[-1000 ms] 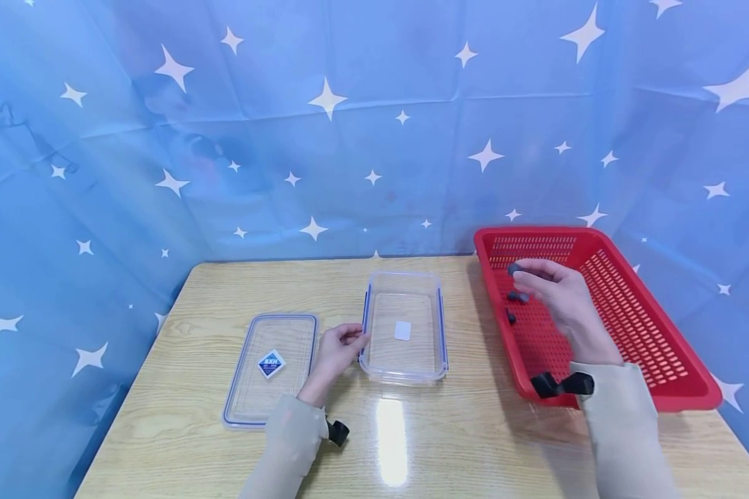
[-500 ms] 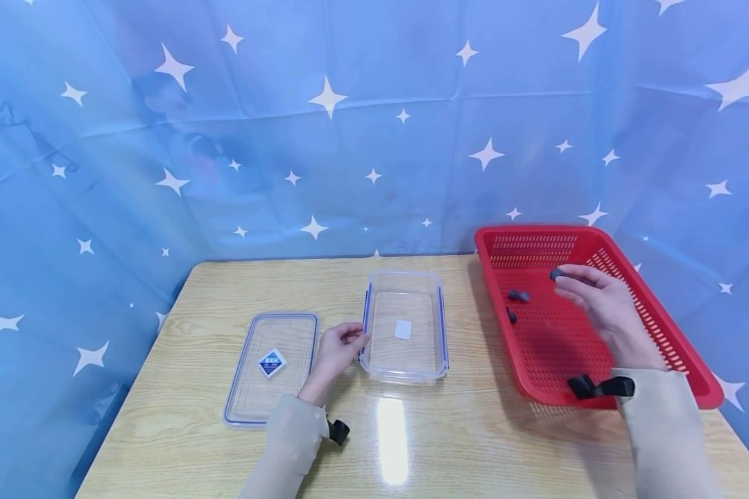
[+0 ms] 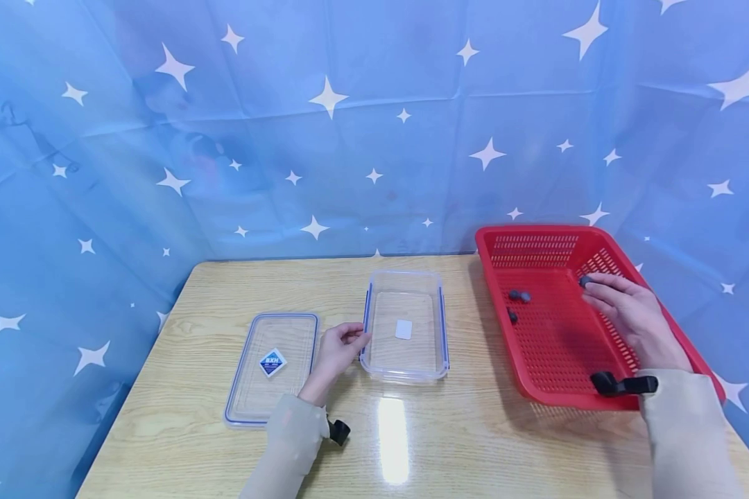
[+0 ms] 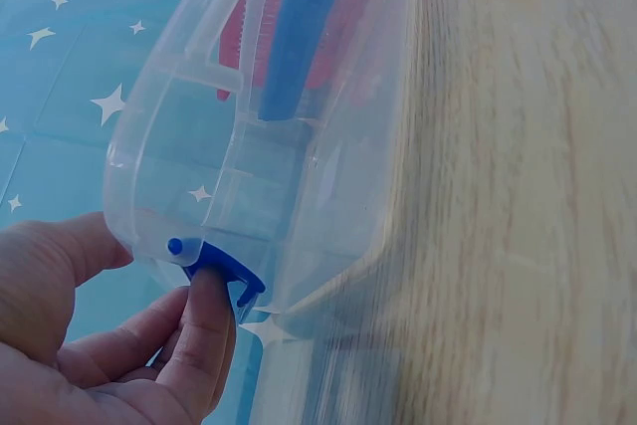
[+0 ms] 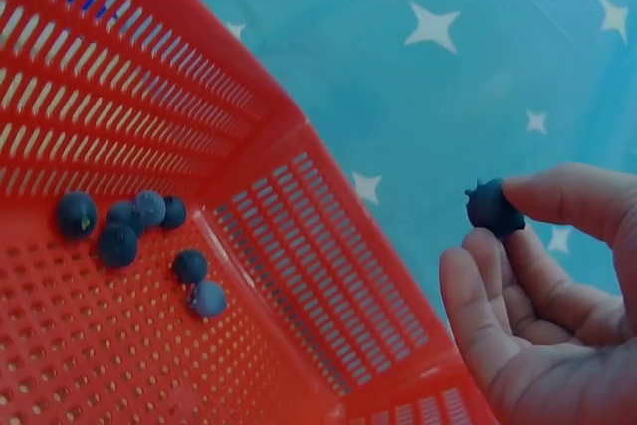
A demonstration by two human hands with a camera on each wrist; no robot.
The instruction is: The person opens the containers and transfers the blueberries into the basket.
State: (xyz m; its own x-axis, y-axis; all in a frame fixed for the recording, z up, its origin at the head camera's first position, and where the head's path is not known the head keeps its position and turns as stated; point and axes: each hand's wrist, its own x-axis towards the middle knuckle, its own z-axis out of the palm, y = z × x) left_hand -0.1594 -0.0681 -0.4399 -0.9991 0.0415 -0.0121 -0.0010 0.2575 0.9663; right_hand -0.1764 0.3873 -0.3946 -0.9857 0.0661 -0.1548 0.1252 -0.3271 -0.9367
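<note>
Small dark-blue round berry (image 5: 493,209), tiny crown, pinched in right hand (image 3: 633,315) fingertips; left hand (image 3: 337,350) gripping clear container (image 3: 406,326) clip.

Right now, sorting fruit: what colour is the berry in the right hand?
Dark blue berry, clearest in the right wrist view.

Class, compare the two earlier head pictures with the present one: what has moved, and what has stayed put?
The right hand, pinching a blueberry, moved rightward across the red basket, from its left side to its right wall. The left hand kept touching the clear box; the lid and the basket's loose berries stayed put.
</note>
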